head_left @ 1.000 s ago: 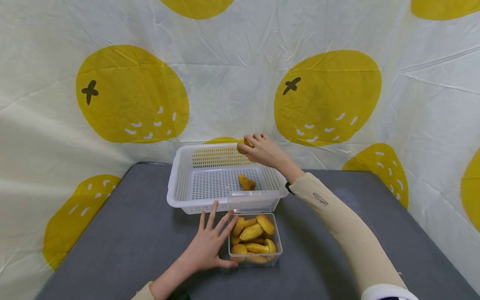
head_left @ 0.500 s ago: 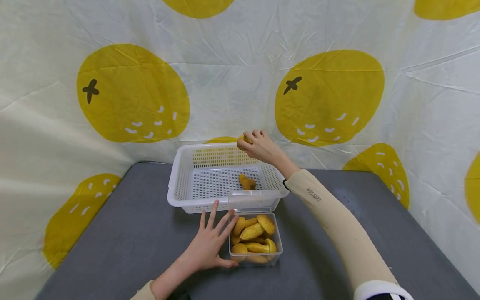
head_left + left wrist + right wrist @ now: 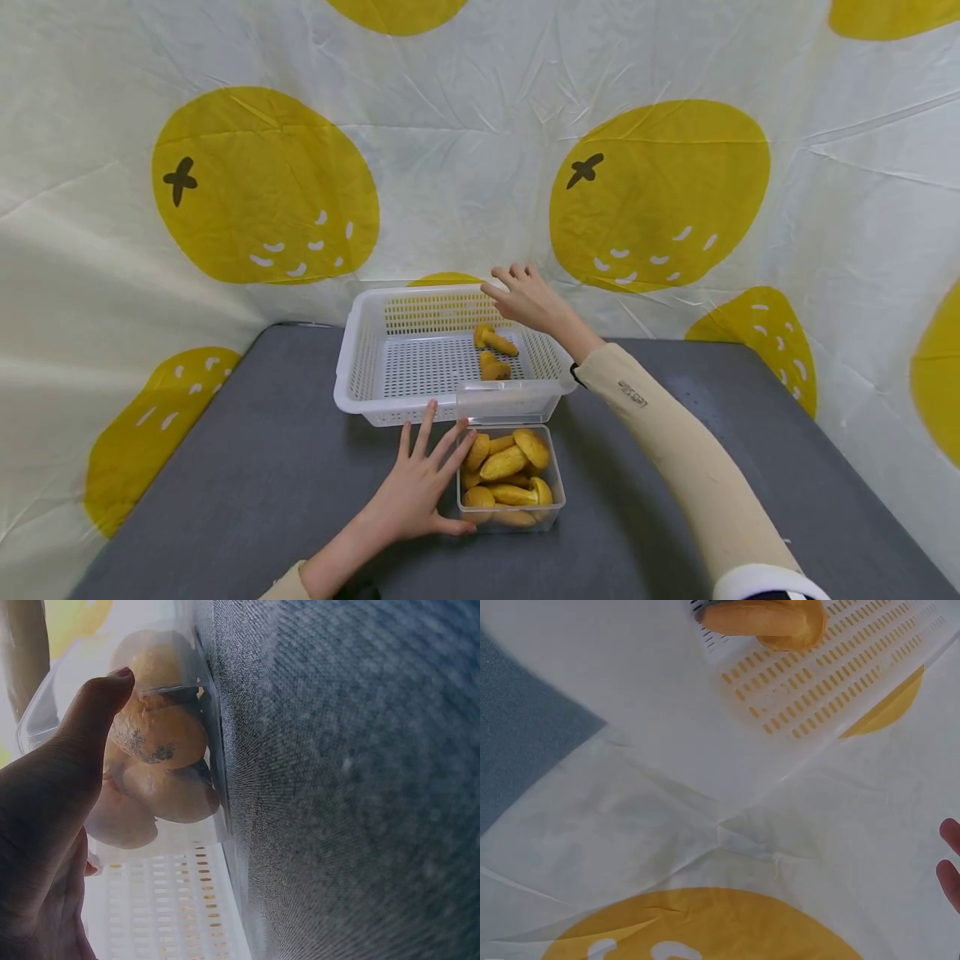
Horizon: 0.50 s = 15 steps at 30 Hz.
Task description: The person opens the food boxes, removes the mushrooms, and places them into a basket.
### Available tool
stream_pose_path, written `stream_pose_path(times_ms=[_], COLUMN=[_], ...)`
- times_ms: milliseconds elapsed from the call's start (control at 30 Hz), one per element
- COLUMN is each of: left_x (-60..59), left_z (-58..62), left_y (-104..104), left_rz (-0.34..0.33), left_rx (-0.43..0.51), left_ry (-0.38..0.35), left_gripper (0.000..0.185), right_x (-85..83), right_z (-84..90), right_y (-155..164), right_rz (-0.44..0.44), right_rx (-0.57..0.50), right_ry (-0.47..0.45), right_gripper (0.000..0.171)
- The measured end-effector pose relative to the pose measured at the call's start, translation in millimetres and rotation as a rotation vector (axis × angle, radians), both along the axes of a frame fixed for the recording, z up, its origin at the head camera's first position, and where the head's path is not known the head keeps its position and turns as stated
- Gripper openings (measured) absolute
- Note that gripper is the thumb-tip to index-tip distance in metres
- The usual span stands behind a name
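My left hand [image 3: 416, 492] lies spread beside a clear plastic box [image 3: 558, 500] of yellow mushrooms [image 3: 504, 464]. Its thumb and index finger touch the box's left side. In the left wrist view, the thumb [image 3: 105, 697] rests against the clear wall, with mushrooms [image 3: 161, 739] showing through. Over the back right rim of a white slotted basket [image 3: 360, 358], my right hand [image 3: 528, 298] hovers with parted fingers, holding nothing. Inside the basket, one mushroom [image 3: 495, 339] lies below that hand and another [image 3: 493, 367] lies nearer the front. Only two fingertips [image 3: 949, 877] show in the right wrist view.
A clear lid-like flap [image 3: 508, 400] stands between the box and the basket, overlapping the basket's front wall. The dark grey table [image 3: 247, 450] extends to both sides. Behind it hangs a white cloth [image 3: 465, 167] printed with yellow fruit.
My right hand has let go of a mushroom, which now lies in the basket behind the other one. Its fingers have spread apart. The left hand and the box have stayed put.
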<state>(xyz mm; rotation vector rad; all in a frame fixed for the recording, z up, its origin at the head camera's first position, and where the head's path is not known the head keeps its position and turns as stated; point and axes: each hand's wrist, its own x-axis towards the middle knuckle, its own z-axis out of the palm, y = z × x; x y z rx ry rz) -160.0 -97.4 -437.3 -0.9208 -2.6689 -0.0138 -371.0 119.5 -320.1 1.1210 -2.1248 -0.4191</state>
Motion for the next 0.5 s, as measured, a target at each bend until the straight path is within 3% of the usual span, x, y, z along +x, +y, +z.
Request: stream_pose_path(times_ms=[233, 500], left_x=[0.7, 1.1], left_z=[1.1, 1.7], left_y=[0.2, 0.3], left_rz=[-0.001, -0.009], left_rx=[-0.004, 0.005], left_ry=[0.002, 0.009], left_gripper=[0.112, 0.112], right_x=[7.6, 19.8], right_z=[-2.7, -2.8], right_y=[11.6, 31.1], right_rz=[-0.003, 0.032], right_rx=[-0.036, -0.165], right_ry=[-0.020, -0.001], right_gripper=[0.031, 0.036])
